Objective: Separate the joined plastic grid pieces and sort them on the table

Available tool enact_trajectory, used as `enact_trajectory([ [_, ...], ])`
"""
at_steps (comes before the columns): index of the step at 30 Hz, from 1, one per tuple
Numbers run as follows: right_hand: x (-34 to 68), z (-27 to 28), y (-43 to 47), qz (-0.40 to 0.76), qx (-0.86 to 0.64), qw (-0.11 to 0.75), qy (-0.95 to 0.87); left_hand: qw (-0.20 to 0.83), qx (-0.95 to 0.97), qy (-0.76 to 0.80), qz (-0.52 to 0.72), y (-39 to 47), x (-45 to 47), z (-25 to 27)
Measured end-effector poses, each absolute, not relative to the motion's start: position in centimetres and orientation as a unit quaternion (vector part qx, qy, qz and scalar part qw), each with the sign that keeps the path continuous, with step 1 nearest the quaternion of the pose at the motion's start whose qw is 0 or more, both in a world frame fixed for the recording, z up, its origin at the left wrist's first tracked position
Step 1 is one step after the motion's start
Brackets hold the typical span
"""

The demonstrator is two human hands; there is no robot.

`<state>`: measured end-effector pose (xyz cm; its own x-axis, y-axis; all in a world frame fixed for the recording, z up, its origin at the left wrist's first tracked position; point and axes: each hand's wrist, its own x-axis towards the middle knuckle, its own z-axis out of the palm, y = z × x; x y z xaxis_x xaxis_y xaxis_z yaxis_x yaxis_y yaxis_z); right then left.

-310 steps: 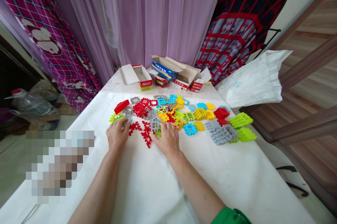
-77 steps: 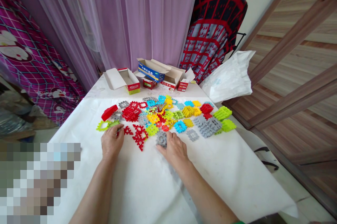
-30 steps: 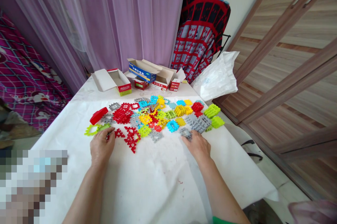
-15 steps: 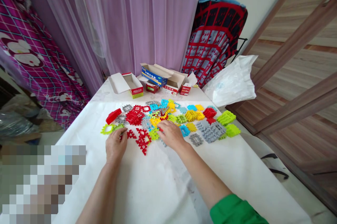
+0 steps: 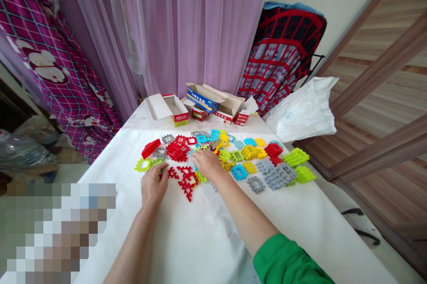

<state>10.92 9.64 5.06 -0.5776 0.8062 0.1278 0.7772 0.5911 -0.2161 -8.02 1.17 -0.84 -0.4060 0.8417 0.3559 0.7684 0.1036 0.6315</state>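
Interlocking plastic building pieces with toothed edges lie in a colourful heap on the table. My left hand [image 5: 154, 186] rests at the heap's near left side. Its fingers are curled round something small and dark that I cannot make out. Beside its fingertips are small red triangular pieces [image 5: 173, 172] and light green pieces [image 5: 143, 165]. My right hand [image 5: 207, 164] reaches over the middle of the heap, fingers bent down and together; what lies under them is hidden. Left of its fingertips is a pile of red pieces [image 5: 176, 152]. Larger red pieces [image 5: 187, 184] lie between the two hands.
Opened cardboard boxes [image 5: 180, 117] stand along the table's back, a blue box [image 5: 202, 98] on top. Grouped grey pieces [image 5: 275, 173], yellow pieces [image 5: 249, 152] and green pieces [image 5: 296, 157] lie to the right. A white plastic bag [image 5: 302, 112] sits at the right edge of the white-covered table [image 5: 200, 248].
The view has shifted, so everything sits slightly further right. My right hand has moved left across the heap, towards the red pile. My left hand keeps about the same place, still curled.
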Motion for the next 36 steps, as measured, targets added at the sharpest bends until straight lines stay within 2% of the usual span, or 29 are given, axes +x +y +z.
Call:
enact_trajectory([
  [4, 13.9, 6.0, 9.4, 0.138, -0.491, 0.167, -0.844, 0.045, 0.544, 0.747, 0.378, 1.1, -7.9, -0.8],
  [7, 16.6, 6.4, 9.6, 0.230, -0.433, 0.115, -0.864, 0.046, 0.545, 0.750, 0.373, 1.1, -7.8, -0.7],
  [10, 18.2, 6.3, 10.2, 0.271, -0.391, 0.037, -0.879, 0.043, 0.546, 0.749, 0.372, 1.1, -7.8, -0.6],
  [13, 18.5, 6.1, 10.8, 0.238, -0.397, 0.031, -0.886, 0.042, 0.547, 0.747, 0.375, 0.9, -7.8, -0.5],
  [16, 18.2, 6.1, 10.3, 0.164, -0.430, 0.096, -0.883, 0.045, 0.549, 0.746, 0.375, 0.8, -7.8, -0.5],
  [18, 18.2, 6.1, 9.1, 0.118, -0.494, 0.119, -0.853, 0.044, 0.549, 0.745, 0.377, 0.8, -7.8, -0.6],
  [21, 18.3, 5.8, 6.2, 0.068, -0.612, 0.104, -0.781, 0.042, 0.548, 0.746, 0.376, 0.9, -7.8, -0.7],
  [26, 17.9, 4.6, 2.5, 0.051, -0.670, 0.061, -0.738, 0.044, 0.551, 0.748, 0.367, 1.0, -7.8, -0.7],
  [36, 16.5, 3.9, 2.8, 0.045, -0.664, 0.066, -0.744, 0.044, 0.543, 0.748, 0.380, 0.9, -7.8, -0.5],
])
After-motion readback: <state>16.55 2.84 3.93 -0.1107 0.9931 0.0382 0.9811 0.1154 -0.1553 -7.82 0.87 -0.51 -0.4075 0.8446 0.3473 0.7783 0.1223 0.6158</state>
